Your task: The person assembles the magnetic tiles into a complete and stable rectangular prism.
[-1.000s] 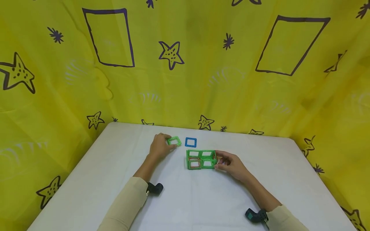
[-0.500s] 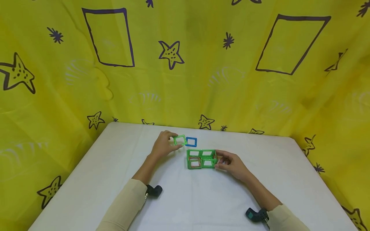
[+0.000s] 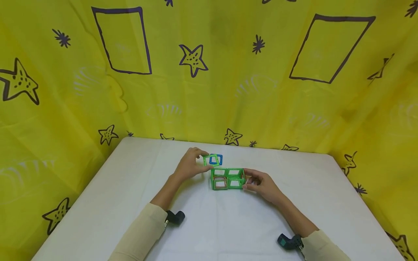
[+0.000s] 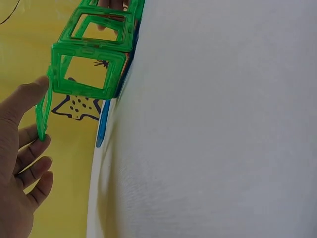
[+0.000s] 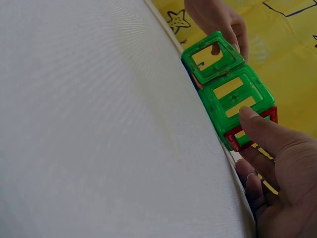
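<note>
My left hand [image 3: 190, 165] pinches a light green square magnetic tile [image 3: 217, 160] between thumb and fingers. In the left wrist view this green tile [image 4: 42, 124] is tilted edge-on beside the near end of a box of joined tiles [image 4: 116, 74]. From the head view, it overlaps a blue square tile [image 3: 221, 159] on the table. The low box of magnetic tiles [image 3: 228, 183], mostly green, stands in front of the blue tile. My right hand [image 3: 266, 188] grips its right end, thumb on the green side [image 5: 235, 97] near a red end tile [image 5: 231, 140].
A white table [image 3: 209, 224] lies under everything, its far edge against a yellow curtain [image 3: 222, 90] with drawn stars and rectangles. Black wrist cameras [image 3: 176, 217] sit at both sleeves [image 3: 143, 228].
My left hand has moved right with the green tile, from left of the blue tile to overlapping it, close to the box's back left corner. The right hand keeps its hold on the box.
</note>
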Motion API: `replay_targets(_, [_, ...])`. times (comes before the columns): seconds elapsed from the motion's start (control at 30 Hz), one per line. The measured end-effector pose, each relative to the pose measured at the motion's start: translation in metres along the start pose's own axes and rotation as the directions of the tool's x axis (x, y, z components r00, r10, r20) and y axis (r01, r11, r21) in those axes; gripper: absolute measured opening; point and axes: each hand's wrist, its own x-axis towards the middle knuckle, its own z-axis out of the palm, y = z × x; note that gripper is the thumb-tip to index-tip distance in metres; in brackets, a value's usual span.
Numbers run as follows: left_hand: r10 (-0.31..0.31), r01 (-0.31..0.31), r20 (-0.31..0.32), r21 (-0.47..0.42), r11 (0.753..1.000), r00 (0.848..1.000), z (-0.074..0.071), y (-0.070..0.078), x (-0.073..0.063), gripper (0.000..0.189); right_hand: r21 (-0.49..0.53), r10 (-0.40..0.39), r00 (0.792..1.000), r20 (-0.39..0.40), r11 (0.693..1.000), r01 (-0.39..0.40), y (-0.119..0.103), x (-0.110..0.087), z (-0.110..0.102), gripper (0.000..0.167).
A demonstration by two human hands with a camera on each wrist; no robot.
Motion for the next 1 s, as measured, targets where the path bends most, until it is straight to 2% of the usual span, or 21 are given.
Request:
replay_targets(0.13, [0.018, -0.018, 0.022, -0.010, 1.000, 1.000, -0.001, 0.006, -0.004, 0.053, -0.001, 0.002, 1.000, -0.002, 1.000, -0.002, 0.001, 0.000, 0.000, 0.061])
replay_targets(0.37, [0.093, -0.091, 0.059, -0.042, 0.995, 0.994, -0.001, 0.014, -0.008, 0.050, -0.001, 0.003, 1.000, 0.002, 1.000, -0.003, 0.000, -0.001, 0.000, 0.060])
replay_targets(0.73, [0.111, -0.106, 0.097, -0.058, 0.993, 0.989, 0.000, 0.023, -0.010, 0.047, 0.002, -0.005, 1.000, 0.004, 1.000, 0.005, 0.002, 0.001, 0.000, 0.060])
replay_targets(1.0, [0.150, -0.147, 0.115, -0.030, 0.989, 0.982, 0.001, 0.028, -0.010, 0.048, -0.001, -0.019, 1.000, 0.007, 1.000, 0.019, 0.003, 0.001, -0.001, 0.059])
